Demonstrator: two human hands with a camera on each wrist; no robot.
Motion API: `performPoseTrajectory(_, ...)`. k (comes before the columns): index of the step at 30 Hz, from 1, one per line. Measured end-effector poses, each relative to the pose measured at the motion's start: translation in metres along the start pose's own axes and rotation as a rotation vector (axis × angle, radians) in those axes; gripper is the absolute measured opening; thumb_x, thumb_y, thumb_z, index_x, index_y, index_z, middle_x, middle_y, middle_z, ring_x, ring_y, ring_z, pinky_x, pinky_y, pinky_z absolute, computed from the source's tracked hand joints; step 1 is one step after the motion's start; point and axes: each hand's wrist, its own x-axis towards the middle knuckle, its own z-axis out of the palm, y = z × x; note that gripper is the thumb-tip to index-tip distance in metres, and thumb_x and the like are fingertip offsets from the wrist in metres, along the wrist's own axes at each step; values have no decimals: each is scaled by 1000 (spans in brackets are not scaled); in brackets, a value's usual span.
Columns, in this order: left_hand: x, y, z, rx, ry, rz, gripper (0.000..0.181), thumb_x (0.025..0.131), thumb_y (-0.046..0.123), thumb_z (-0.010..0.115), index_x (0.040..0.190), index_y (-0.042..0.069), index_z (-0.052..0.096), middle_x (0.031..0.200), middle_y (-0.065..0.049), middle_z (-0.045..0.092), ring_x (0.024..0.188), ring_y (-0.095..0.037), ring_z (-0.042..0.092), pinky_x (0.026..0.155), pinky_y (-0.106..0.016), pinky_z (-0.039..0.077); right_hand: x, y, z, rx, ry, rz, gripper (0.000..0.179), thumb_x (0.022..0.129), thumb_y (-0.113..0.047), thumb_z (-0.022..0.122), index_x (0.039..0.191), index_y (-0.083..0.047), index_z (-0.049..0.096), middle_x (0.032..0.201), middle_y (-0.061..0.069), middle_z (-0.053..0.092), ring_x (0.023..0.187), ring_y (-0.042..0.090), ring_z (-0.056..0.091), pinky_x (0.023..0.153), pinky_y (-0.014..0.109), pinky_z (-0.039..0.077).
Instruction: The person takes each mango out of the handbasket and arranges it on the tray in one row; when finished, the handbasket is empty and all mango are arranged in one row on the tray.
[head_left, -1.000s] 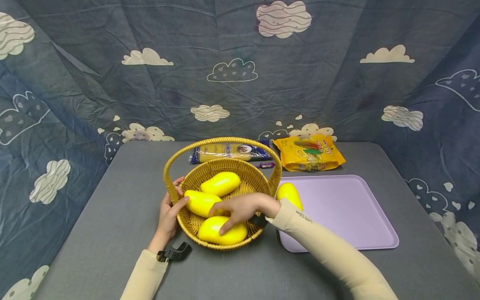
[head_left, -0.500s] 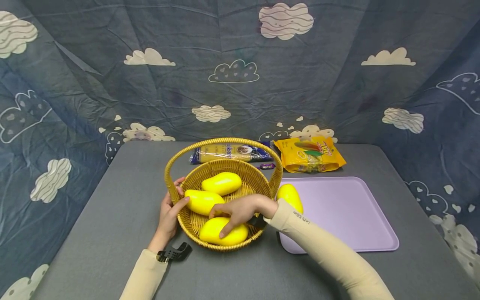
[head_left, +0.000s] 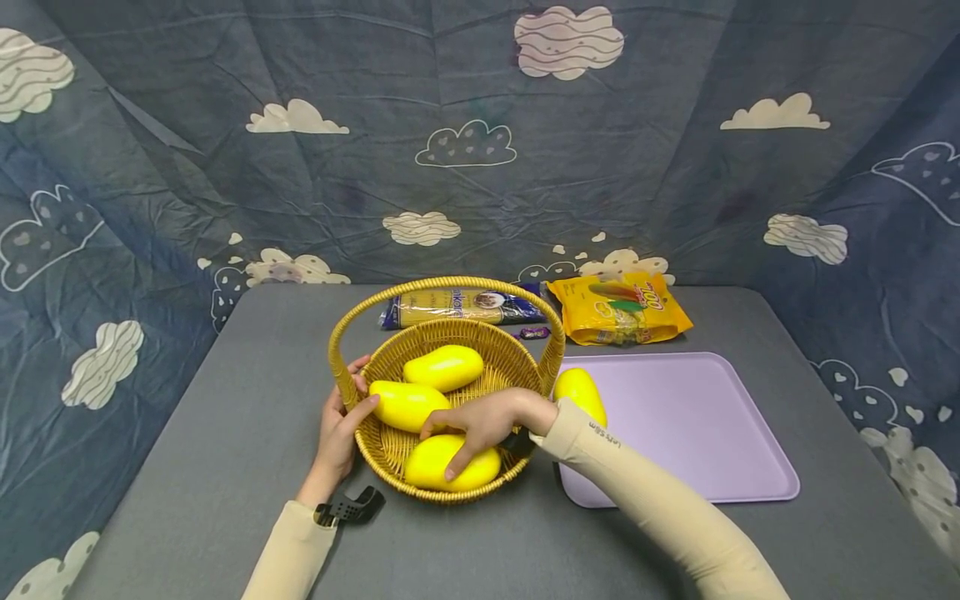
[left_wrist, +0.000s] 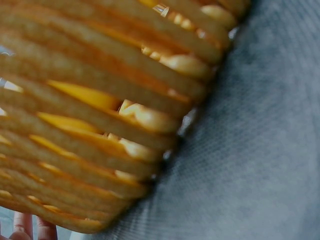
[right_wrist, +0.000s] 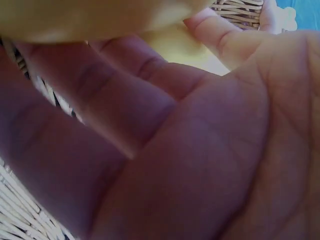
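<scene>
A golden wicker basket [head_left: 517,350] with a tall hoop handle holds three yellow mangoes. My left hand [head_left: 339,429] grips its left side, thumb over the rim and fingers along the outer wall. The thumb tip overlaps the middle mango [head_left: 405,406]; the back mango [head_left: 444,368] lies behind it. My right hand [head_left: 483,421] reaches over the right rim and holds the front mango [head_left: 442,462], thumb on its top and the other fingers on its far side. In the right wrist view, the fingers [right_wrist: 120,100] run up against the mango's yellow skin [right_wrist: 100,20].
Right of the basket is a lilac tray [head_left: 697,425], with another mango [head_left: 581,396] at its left end. Behind stand a spaghetti packet [head_left: 450,306], a purple-wrapped candy [head_left: 534,332] and a yellow snack bag [head_left: 618,307]. A cloud-print cloth [head_left: 465,192] hangs at the back.
The front mango has shifted slightly to the right inside the basket, with my right hand moving along a little. My left hand stays on the basket's side.
</scene>
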Motion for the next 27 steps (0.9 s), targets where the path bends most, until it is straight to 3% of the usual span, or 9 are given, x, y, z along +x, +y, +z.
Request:
performPoseTrajectory(9,0,0,0,2,-1,0,21,87,-8,55,98,-13,38,141,-18,38,130,-26,32,105,-28,27,-5,1,-3,-7,-2,-43,71,84,-38,71,139,-11,37,135,2,43,119,9,40,104,27,28)
performPoseTrajectory(14,-1,0,1,0,5,-1,21,87,-8,55,98,-13,38,141,-18,38,129,-26,33,105,-28,28,-5,6,-3,-4,9,-78,72,82,-46,70,138,-15,38,132,-1,45,117,9,42,102,28,31)
performPoseTrajectory(18,-1,1,1,6,8,-8,21,87,-8,55,98,-13,38,141,-18,38,129,-25,33,105,-28,28,-9,3,-4,11,49,-80,67,83,-39,72,137,-15,41,132,-2,46,116,8,42,102,26,31)
performPoseTrajectory(27,-1,2,2,5,5,-6,20,87,-9,55,97,-13,38,141,-18,38,130,-26,32,106,-30,27,-14,2,-5,9,139,-62,66,81,-40,73,137,-22,42,134,-3,45,116,8,42,100,26,32)
